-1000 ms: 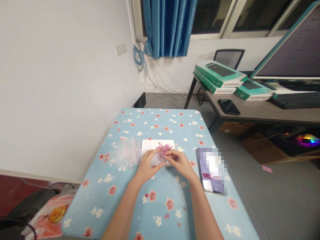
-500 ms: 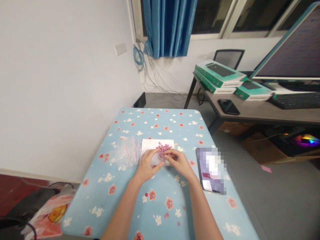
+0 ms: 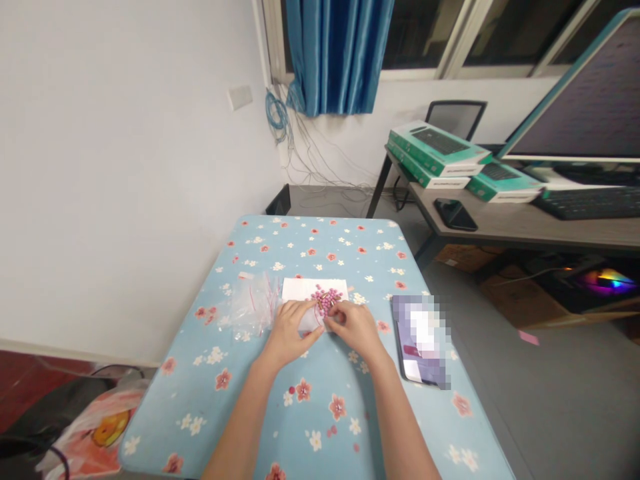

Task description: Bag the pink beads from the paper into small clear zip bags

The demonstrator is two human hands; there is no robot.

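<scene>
A heap of small pink beads lies on a white sheet in the middle of the table. My left hand rests at the left side of the sheet, thumb and fingers apart, with nothing gripped between them. A thin reddish strand shows between its thumb and forefinger. My right hand is at the near right edge of the beads, thumb and forefinger pinched together. Whatever is in that pinch is too small to make out.
Clear plastic zip bags lie left of the sheet. A phone with a lit screen lies to the right. One red bead sits nearer me on the flowered tablecloth. A desk with keyboard boxes stands at right.
My right hand has drawn slightly back toward me, and more of the bead heap shows. The fingers of my left hand have shifted a little; the view has moved slightly.
</scene>
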